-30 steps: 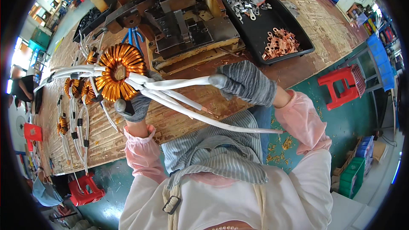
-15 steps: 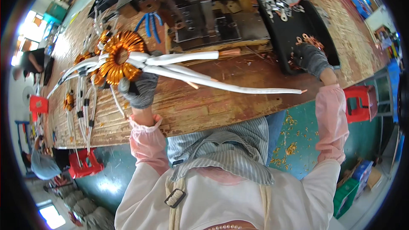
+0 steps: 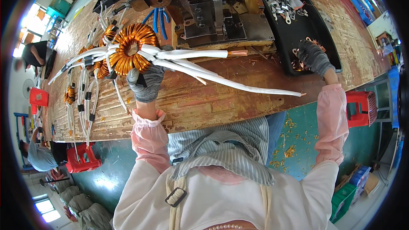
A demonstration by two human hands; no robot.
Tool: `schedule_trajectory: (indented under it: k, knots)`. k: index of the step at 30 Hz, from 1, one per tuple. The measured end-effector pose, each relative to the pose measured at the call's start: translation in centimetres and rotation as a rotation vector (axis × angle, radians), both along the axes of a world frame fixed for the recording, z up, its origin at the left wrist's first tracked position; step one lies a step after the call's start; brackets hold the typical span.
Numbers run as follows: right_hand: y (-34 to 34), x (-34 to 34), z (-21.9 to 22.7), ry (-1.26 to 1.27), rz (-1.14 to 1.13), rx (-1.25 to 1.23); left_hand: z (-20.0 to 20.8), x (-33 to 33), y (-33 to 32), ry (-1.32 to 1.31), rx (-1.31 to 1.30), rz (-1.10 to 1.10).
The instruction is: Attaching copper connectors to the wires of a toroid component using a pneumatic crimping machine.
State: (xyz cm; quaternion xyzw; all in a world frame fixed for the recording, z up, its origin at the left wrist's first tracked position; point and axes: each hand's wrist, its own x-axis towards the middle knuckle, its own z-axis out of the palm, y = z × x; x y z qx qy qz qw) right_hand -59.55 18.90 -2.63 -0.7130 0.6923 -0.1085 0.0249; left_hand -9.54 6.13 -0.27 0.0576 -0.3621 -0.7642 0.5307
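Left hand [image 3: 147, 84] grips toroidal coil [image 3: 145, 38], centre-left; white leads [image 3: 191, 54] extend rightward toward right hand [image 3: 314, 58], curled at copper lugs [image 3: 318, 44], hold unclear.

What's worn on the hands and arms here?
Left hand and right hand: mottled grey knit gloves. Forearms: pink oversleeves with gathered, frilled cuffs. Above those, plain white sleeves.
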Motion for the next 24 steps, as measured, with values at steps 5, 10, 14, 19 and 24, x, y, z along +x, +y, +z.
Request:
schedule_trajectory:
  k: [5, 10, 14, 19, 24]
  knots:
    - [1.3, 8.9, 11.5, -1.115, -0.136, -0.112, 0.0, 0.6, 0.0, 0.0, -0.046, -0.058]
    - [1.0, 17.9, 18.2, -0.933, -0.033, -0.019, -0.2, 0.8, 0.0, 0.041, -0.056, -0.05]
    - [-1.4, 18.1, 13.4, -0.799, 0.153, -0.02, -1.1, 1.0, -0.6, 0.029, -0.044, -0.037]
    - [-3.1, 18.8, 9.0, -0.735, 0.226, -0.011, -0.9, 1.4, -0.8, 0.036, -0.034, -0.02]
    - [-3.4, 19.4, 8.7, -0.834, 0.207, 0.178, -0.3, 1.1, -0.4, -0.012, -0.038, 0.019]
